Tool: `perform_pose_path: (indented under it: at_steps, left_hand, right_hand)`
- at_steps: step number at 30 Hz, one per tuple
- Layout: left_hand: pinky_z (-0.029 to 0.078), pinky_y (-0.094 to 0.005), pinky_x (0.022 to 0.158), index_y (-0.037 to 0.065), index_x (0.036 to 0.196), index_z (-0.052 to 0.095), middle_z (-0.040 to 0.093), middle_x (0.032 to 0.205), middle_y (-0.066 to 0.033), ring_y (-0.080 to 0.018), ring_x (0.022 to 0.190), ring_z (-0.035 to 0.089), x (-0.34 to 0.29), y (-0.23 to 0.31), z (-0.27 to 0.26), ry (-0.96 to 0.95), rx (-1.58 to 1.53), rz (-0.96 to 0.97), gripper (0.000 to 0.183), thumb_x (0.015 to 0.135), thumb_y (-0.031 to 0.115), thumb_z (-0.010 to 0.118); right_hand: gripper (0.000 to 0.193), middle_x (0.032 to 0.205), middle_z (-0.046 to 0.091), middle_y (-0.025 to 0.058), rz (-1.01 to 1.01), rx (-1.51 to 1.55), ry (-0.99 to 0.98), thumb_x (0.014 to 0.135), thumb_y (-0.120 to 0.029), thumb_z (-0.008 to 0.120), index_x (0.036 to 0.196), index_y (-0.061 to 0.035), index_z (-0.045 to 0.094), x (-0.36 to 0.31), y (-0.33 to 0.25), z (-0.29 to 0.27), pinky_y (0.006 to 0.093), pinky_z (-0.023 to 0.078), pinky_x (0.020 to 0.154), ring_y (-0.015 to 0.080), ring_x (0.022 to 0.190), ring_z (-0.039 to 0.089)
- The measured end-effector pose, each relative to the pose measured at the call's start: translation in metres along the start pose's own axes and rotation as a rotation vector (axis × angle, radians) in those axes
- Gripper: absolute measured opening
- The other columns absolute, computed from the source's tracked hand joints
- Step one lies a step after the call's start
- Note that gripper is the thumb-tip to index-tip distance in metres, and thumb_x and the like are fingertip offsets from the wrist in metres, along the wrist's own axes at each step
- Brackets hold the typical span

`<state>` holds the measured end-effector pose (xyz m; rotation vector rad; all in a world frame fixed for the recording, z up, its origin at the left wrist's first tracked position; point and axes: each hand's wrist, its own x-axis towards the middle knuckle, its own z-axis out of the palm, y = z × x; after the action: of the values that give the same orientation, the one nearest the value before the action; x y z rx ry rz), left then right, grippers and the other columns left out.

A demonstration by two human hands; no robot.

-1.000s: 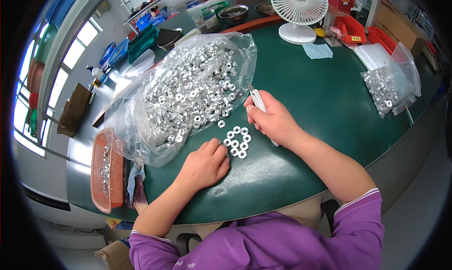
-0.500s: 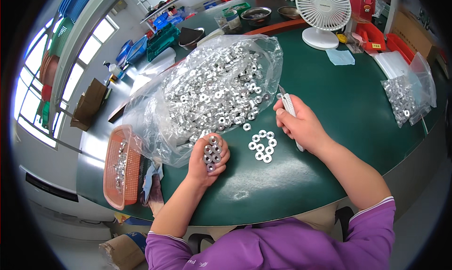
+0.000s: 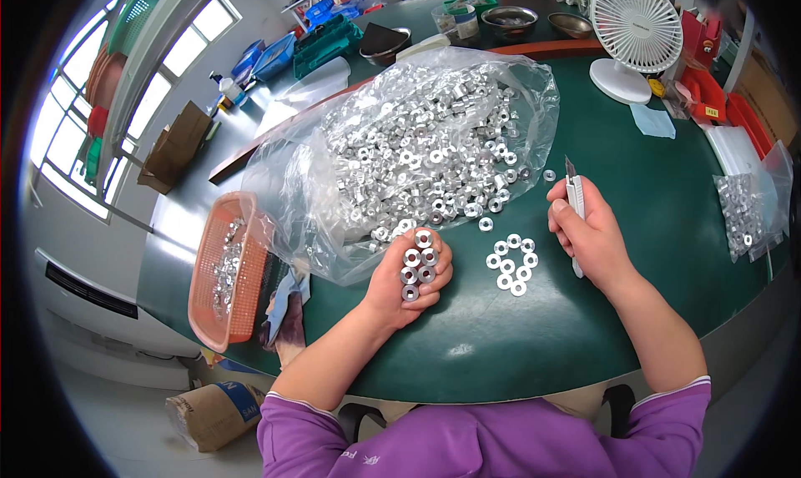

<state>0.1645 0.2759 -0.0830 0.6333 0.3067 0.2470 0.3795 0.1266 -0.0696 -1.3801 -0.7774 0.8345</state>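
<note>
My left hand (image 3: 406,279) is closed around several silver metal rings (image 3: 410,274), their round faces turned up in a cluster. In my right hand (image 3: 594,238) I grip a white utility knife (image 3: 576,196), its blade out and pointing away from me. Between the hands, several loose rings (image 3: 506,266) lie flat on the green tabletop (image 3: 467,344), grouped together. Beyond my left hand spreads a big clear plastic bag (image 3: 292,178) holding a large heap of the same rings (image 3: 425,153). Two single rings lie by the bag's right edge, one of them close to the knife.
An orange plastic basket (image 3: 200,286) with metal parts stands at the left, a cloth (image 3: 288,311) beside it. At the back right is a white fan (image 3: 636,27). A smaller bag of rings (image 3: 736,211) lies far right. Metal bowls (image 3: 509,21) stand at the back.
The view has shifted, so the scene sits further right and both hands too. The knife now points more upright. My left hand still holds the rings; the group on the table looks unchanged.
</note>
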Motion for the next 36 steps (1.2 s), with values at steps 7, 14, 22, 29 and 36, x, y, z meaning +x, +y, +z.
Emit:
perform_pose_path:
  at_steps: [7, 14, 22, 29, 36]
  left_hand:
    - [0.022, -0.0162, 0.031, 0.009, 0.096, 0.047, 0.046, 0.082, -0.0057, -0.0078, 0.052, 0.035, -0.001, -0.002, -0.001, -0.019, 0.041, 0.011, 0.033, 0.1, 0.039, 0.034]
    - [0.023, -0.016, 0.032, 0.011, 0.099, 0.047, 0.046, 0.084, -0.0054, -0.0071, 0.052, 0.035, 0.0, -0.003, 0.003, -0.04, 0.082, 0.024, 0.035, 0.1, 0.043, 0.033]
    - [0.025, -0.0148, 0.03, 0.008, 0.099, 0.046, 0.043, 0.083, -0.007, -0.0081, 0.052, 0.035, -0.004, 0.003, -0.001, -0.041, 0.076, 0.065, 0.034, 0.099, 0.04, 0.037]
    - [0.024, -0.0168, 0.031, 0.008, 0.098, 0.05, 0.052, 0.08, -0.0047, -0.0071, 0.051, 0.041, -0.057, 0.097, 0.0, 0.412, 0.383, 0.801, 0.029, 0.099, 0.035, 0.039]
    - [0.048, -0.0387, 0.074, -0.005, 0.098, 0.054, 0.062, 0.087, -0.021, -0.0354, 0.079, 0.059, -0.19, 0.209, -0.156, 1.721, 1.616, 0.623, 0.052, 0.095, 0.045, 0.043]
  right_hand:
    - [0.011, 0.073, 0.052, -0.0007, -0.024, -0.006, -0.008, 0.093, -0.017, 0.05, 0.1, -0.0082, 0.05, -0.001, 0.001, 0.002, 0.0212, 0.037, 0.052, 0.0049, 0.06, 0.045]
    - [0.011, 0.073, 0.052, -0.0009, -0.028, -0.014, 0.006, 0.093, -0.017, 0.05, 0.1, -0.0081, 0.05, -0.001, 0.001, 0.0, 0.021, 0.037, 0.053, 0.005, 0.06, 0.044]
    - [0.011, 0.073, 0.052, -0.0006, -0.035, -0.026, -0.005, 0.093, -0.015, 0.05, 0.101, -0.0076, 0.05, 0.002, 0.001, 0.003, 0.0206, 0.036, 0.05, 0.0045, 0.058, 0.044]
    - [0.012, 0.074, 0.052, -0.0001, -0.063, -0.053, 0.036, 0.092, -0.014, 0.049, 0.102, -0.0063, 0.05, 0.002, 0.011, -0.004, 0.0209, 0.037, 0.049, 0.0046, 0.058, 0.044]
    - [0.017, 0.076, 0.059, 0.003, -0.05, -0.15, -0.005, 0.093, -0.018, 0.049, 0.105, -0.006, 0.05, 0.002, -0.001, 0.005, 0.0241, 0.042, 0.052, 0.0084, 0.062, 0.052]
